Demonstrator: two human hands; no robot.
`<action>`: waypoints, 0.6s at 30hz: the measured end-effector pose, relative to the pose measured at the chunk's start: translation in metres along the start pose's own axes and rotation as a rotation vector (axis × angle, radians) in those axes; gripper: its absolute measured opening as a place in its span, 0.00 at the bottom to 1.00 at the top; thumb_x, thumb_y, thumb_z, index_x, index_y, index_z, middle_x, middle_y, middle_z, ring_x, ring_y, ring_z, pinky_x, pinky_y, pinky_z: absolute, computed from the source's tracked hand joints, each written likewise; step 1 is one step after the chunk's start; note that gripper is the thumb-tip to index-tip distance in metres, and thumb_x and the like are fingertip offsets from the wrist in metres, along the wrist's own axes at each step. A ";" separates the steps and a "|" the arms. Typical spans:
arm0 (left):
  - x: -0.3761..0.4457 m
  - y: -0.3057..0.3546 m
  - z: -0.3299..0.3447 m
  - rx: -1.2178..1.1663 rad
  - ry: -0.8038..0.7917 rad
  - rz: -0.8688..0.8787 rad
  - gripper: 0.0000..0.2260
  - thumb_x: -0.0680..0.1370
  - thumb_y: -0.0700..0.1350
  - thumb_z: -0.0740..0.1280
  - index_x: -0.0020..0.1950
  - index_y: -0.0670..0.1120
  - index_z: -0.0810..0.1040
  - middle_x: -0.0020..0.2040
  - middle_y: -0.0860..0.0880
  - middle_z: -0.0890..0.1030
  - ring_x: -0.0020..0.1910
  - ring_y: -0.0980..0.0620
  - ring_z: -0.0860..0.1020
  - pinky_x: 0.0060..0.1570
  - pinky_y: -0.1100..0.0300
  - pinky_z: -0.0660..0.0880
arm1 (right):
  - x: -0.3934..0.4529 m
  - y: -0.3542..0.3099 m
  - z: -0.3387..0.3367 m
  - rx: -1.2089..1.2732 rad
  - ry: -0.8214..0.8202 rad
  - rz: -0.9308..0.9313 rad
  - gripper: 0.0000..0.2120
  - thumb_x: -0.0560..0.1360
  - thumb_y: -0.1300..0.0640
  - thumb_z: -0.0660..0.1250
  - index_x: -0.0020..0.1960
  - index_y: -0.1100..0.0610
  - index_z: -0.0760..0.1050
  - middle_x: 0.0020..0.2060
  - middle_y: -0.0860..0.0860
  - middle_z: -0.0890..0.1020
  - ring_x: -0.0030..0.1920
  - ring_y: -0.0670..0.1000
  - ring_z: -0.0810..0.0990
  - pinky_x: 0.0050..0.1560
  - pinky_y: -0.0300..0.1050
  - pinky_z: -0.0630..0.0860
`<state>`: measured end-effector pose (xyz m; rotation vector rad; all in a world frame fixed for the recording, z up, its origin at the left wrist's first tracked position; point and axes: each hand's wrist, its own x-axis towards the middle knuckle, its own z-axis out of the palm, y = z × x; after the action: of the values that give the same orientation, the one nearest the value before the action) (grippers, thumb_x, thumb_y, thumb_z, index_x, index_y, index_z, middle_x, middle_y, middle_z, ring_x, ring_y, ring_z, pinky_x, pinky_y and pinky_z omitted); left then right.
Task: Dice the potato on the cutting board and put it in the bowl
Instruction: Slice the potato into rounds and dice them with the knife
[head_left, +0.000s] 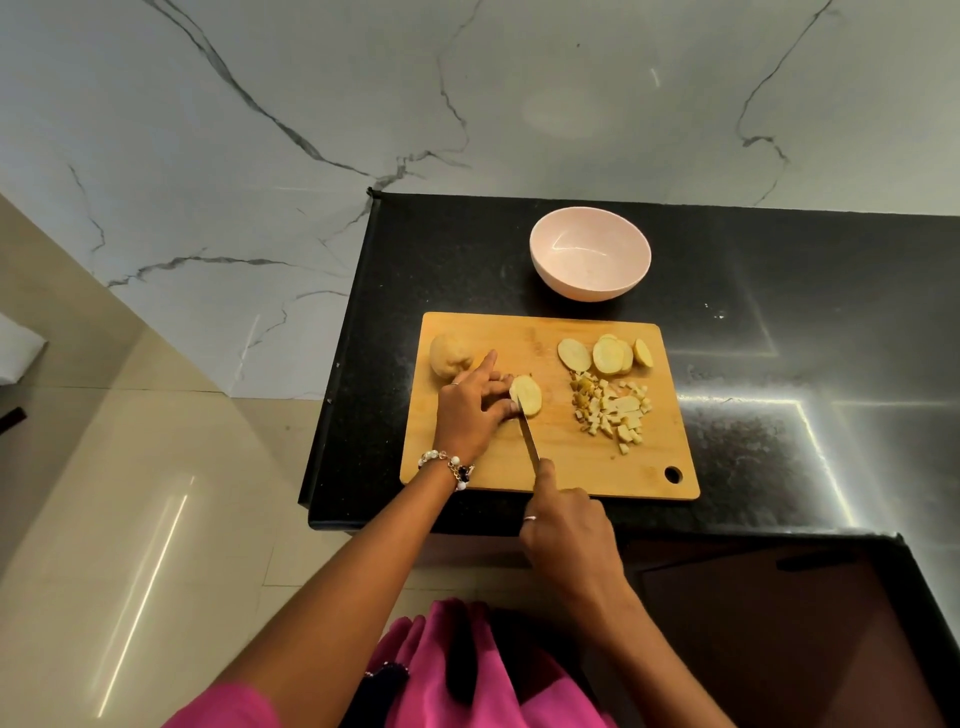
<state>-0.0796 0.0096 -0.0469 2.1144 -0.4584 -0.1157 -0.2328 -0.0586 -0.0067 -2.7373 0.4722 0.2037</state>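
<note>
A wooden cutting board (550, 467) lies on the black counter. My left hand (470, 410) pins a potato slice (526, 395) flat near the board's middle. My right hand (569, 535) grips a knife (530, 439) whose blade runs up to the slice's left edge. An uncut potato chunk (449, 354) rests at the board's far left corner. Several round slices (605, 355) lie at the far right, with a pile of diced pieces (613, 410) just in front of them. The pale pink bowl (590, 260) stands empty beyond the board.
The black counter (779, 364) ends at a left edge close to the board and a front edge under my right wrist. A marble wall rises behind. A tiled floor lies to the left, below.
</note>
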 end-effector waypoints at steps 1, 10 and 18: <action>0.000 0.000 -0.001 -0.001 -0.003 -0.005 0.32 0.70 0.43 0.74 0.71 0.40 0.66 0.54 0.49 0.82 0.62 0.52 0.73 0.64 0.63 0.61 | 0.001 0.004 -0.004 0.060 0.014 0.011 0.26 0.78 0.57 0.53 0.75 0.59 0.54 0.45 0.59 0.79 0.44 0.61 0.78 0.37 0.49 0.70; -0.012 0.023 0.017 0.164 0.111 -0.085 0.25 0.73 0.49 0.70 0.68 0.43 0.71 0.54 0.45 0.79 0.55 0.46 0.73 0.57 0.53 0.70 | 0.023 0.023 -0.029 0.317 0.269 0.038 0.20 0.78 0.61 0.57 0.69 0.63 0.68 0.36 0.61 0.81 0.34 0.60 0.78 0.34 0.52 0.73; 0.002 0.046 0.032 0.418 -0.004 -0.248 0.22 0.73 0.52 0.69 0.61 0.42 0.73 0.59 0.42 0.71 0.59 0.44 0.69 0.54 0.56 0.69 | 0.032 0.038 -0.024 0.348 0.349 0.054 0.18 0.78 0.60 0.58 0.67 0.62 0.70 0.36 0.60 0.81 0.35 0.59 0.78 0.32 0.47 0.67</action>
<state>-0.0989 -0.0390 -0.0261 2.5779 -0.2328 -0.1785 -0.2143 -0.1101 -0.0025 -2.4202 0.6106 -0.3209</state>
